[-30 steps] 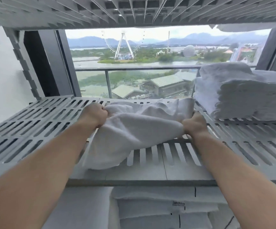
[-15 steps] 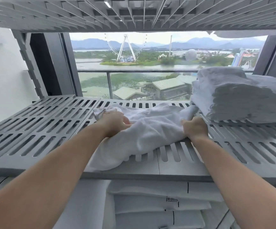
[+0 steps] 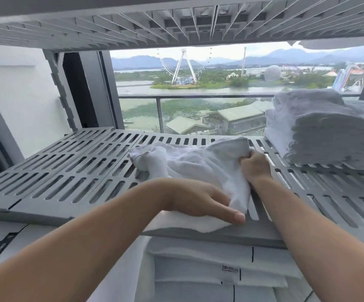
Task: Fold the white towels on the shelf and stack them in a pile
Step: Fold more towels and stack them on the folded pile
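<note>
Grey slatted shelf [image 3: 68, 171], window behind. Item: one white towel [image 3: 187, 162], crumpled, mid-shelf, near edge over the front lip. My right hand [image 3: 256, 168] clenches a bunched corner at its right. My left hand [image 3: 200, 199] lies straight-fingered, pressing the near edge flat. Risk: a hard tug could drag it off the lip or set creases in. Shelf also holds the folded pile [image 3: 329, 136], right. Lower tier holds flat labelled linen [image 3: 198, 269].
</note>
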